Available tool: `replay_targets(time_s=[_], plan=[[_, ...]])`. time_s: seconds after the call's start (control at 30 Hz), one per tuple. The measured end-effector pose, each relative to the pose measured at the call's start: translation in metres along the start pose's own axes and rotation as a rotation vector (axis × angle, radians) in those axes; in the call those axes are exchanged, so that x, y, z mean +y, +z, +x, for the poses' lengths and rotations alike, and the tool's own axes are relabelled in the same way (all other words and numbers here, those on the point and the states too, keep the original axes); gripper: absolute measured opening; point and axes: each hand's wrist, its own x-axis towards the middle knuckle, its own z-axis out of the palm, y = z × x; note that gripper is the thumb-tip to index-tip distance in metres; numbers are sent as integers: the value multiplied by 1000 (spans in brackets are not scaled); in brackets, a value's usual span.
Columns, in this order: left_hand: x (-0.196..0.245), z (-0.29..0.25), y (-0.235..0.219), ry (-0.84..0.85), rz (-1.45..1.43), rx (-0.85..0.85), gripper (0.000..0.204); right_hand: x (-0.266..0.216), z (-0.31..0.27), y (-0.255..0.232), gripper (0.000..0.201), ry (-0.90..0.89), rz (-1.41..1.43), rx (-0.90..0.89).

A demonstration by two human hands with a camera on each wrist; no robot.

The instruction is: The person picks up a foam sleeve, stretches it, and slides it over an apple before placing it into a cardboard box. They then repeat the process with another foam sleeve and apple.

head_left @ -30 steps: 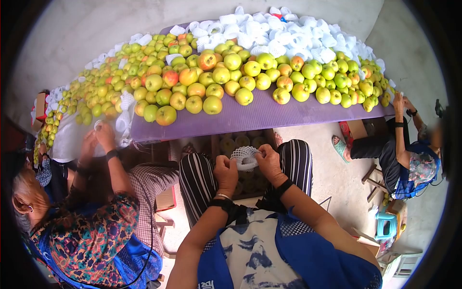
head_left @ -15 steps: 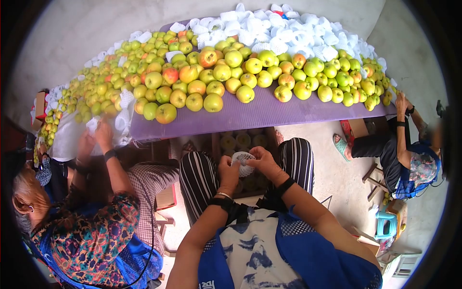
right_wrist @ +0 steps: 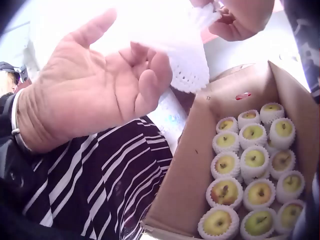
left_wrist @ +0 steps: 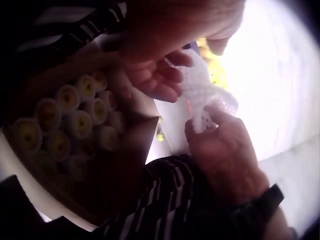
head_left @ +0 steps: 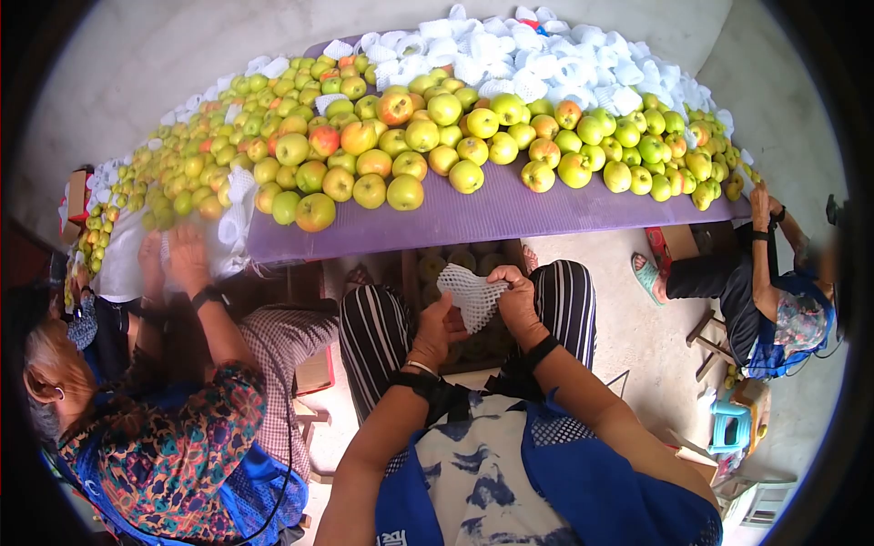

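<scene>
While a purple ridged table is spanning the far side of the lap, loose apples are covering much of it and white foam nets are heaping up behind them. A grey wall is closing the room beyond, and people are sitting at the left and right. Between the striped knees, the foam sleeve is hanging just short of the table's front edge, above an open carton that is holding apples in nets. The right hand is pinching one end of the sleeve between thumb and fingers. The left hand is lying open beside the other end, palm showing and fingers loosely bent, gripping nothing; whether its fingertips are touching the foam, I cannot tell. The knees are bounding the hands on both sides, and a gap is separating them from the table edge. Pale floor is stretching beyond the right knee towards a blue stool.
</scene>
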Motion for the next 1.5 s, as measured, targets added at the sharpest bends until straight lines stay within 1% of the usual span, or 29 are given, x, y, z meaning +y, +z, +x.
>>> replay_targets(time_s=[0.07, 0.1, 0.13, 0.17, 0.2, 0.23, 0.27, 0.3, 0.37, 0.4, 0.43, 0.47, 0.5, 0.57, 0.6, 0.63, 0.7, 0.73, 0.8, 0.83, 0.9, 0.93, 1.0, 1.13, 1.2, 1.33, 1.4, 1.43, 1.5], plan=[[0, -4, 5, -16, -96, -44, 35, 2, 0, 1, 39, -225, -1, -70], [0, -7, 8, -35, -189, -89, 38, -3, -1, 3, 39, -226, 0, -69], [-4, -2, 5, -36, -188, -89, 38, -8, -4, 4, 36, -205, -55, -144], [-9, 7, 0, 40, -277, -169, 37, -13, -6, 4, 34, -183, -110, -219], [-12, 11, -2, 117, -366, -249, 36, -18, -7, 2, 34, -182, -111, -220], [-13, 13, -6, 116, -367, -248, 36, -22, -8, 1, 33, -178, -170, -363], [-15, 16, -10, 219, -370, -170, 34, -24, -9, 0, 34, -175, -229, -506], [-11, 13, -8, 322, -371, -92, 33, -21, -8, 0, 34, -175, -228, -505], [-6, 5, -3, 374, -296, -56, 31, -14, -7, 0, 37, 191, 212, -482], [-3, 2, 0, 426, -221, -21, 30, -22, -5, 0, 37, 192, 213, -481], [-4, 2, 0, 425, -221, -21, 30, -36, -3, 1, 44, 286, 232, -445], [-5, 2, 1, 449, -97, 32, 28, -44, -2, 2, 55, 381, 251, -407], [-7, 2, 2, 473, 26, 84, 26, -38, -4, 3, 55, 383, 250, -404], [-16, 12, -3, 474, 51, 70, 26, -14, -10, 9, 77, 306, -6, -538], [-16, 13, -3, 476, 77, 60, 25, -16, -10, 15, 81, 350, -39, -629], [-17, 13, -3, 477, 75, 63, 25, -20, -13, 18, 81, 351, -39, -632], [-17, 11, -4, 416, 41, 56, 23, -32, -20, 21, 79, 511, -2, -774], [-17, 11, -4, 416, 41, 57, 23, -31, -20, 21, 79, 511, -2, -775], [-13, 8, -2, 341, -55, 53, 27, -26, -20, 21, 61, 625, -8, -772], [-12, 6, 2, 342, -55, 53, 27, -20, -20, 21, 61, 625, -8, -773], [-11, 1, 11, 504, 111, 153, 23, -13, -21, 21, 41, 671, -21, -720], [-12, 3, 9, 504, 111, 153, 23, -14, -21, 21, 41, 672, -21, -719], [-14, 6, 6, 510, 142, 164, 25, -19, -23, 22, 31, 677, -156, -740], [-10, 8, -3, 420, 130, 85, 22, -13, -25, 22, 27, 648, -247, -740], [-10, 10, -4, 426, -103, 46, 19, -13, -24, 22, 28, 650, -300, -762], [-6, 8, 2, 427, -248, 53, 16, -13, -24, 21, 29, 587, -287, -779], [-3, 5, 4, 395, -283, 87, 14, -6, -25, 20, 29, 733, -270, -822], [-3, 5, 4, 397, -286, 84, 14, -6, -26, 21, 29, 732, -274, -822], [-4, 4, 4, 432, -199, 54, 9, -5, -32, 27, 29, 455, -489, -754]])
